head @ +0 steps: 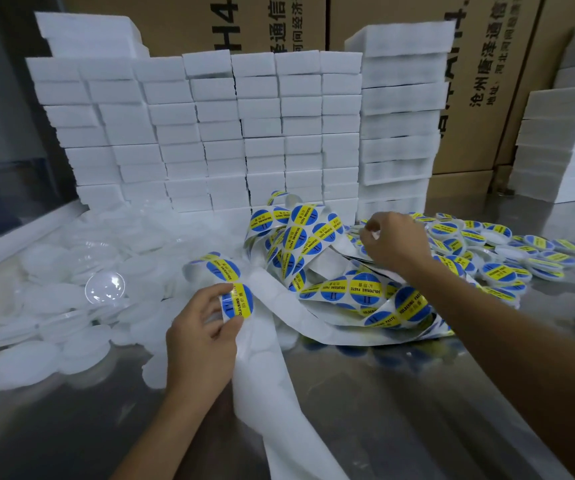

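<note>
1. Left hand [203, 327]: fingers and thumb curled round a round disc faced with a blue-and-yellow sticker [237, 304], just above the shiny metal table [365, 393], front centre.
2. Right hand [395, 242]: fingertips pinching a small white piece [373, 233], kind unclear, beside the heap of sticker-labelled round lids [501, 268].
3. Between both hands: tangled white backing-paper strip of stickers [317, 237].
4. At left, a pile of clear plastic lids [71, 299]; behind, stacked white foam blocks [210, 133].

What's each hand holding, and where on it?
Left hand grips a labelled round lid by its rim. Right hand pinches a small white piece; what it is cannot be told.
</note>
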Available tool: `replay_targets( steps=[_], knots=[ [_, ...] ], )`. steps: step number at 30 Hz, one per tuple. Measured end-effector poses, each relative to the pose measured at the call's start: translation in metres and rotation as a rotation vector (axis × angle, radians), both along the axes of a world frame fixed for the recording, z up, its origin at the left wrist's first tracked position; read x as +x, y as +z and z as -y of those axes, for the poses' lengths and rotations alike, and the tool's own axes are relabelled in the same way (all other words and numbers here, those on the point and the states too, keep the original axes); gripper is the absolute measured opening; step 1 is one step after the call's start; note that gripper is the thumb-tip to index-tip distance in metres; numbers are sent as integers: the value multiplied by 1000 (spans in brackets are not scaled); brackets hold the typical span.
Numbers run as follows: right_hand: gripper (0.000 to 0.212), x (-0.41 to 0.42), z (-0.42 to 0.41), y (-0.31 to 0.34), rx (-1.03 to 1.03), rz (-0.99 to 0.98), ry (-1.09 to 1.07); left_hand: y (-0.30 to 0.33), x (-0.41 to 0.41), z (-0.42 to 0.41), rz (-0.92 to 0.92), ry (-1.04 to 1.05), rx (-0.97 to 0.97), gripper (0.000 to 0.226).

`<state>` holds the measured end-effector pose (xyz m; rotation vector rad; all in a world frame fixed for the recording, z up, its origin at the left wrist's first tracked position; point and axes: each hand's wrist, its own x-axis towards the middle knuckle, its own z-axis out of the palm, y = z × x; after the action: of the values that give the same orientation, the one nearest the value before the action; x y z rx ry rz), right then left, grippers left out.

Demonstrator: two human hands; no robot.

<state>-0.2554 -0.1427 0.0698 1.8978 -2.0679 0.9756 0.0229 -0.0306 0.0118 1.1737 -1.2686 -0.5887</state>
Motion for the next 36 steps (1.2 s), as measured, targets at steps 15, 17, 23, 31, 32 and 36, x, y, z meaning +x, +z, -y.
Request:
replay_targets(
  steps=[15, 17, 23, 31, 32, 36],
  knots=[
    [17, 120, -104, -54, -465, 103, 714, 5, -9, -7, -348, -174, 62, 17],
    [19, 120, -104, -56, -504, 42, 735, 7, -9, -8, -313, -235, 52, 19],
    [15, 114, -101, -62, -548, 9, 671, 6, -13, -12, -175, -322, 61, 19],
    [7, 113, -107, -60, -434, 229, 634, 1, -11, -10, 112, -195, -28, 37],
    [6, 113, -106, -59, -389, 334, 614, 0, -11, -9, 131, -185, -21, 39],
    [10, 103, -99, -52, -172, 855, 422, -3, -9, -6, 192, -121, -27, 41]
  ],
)
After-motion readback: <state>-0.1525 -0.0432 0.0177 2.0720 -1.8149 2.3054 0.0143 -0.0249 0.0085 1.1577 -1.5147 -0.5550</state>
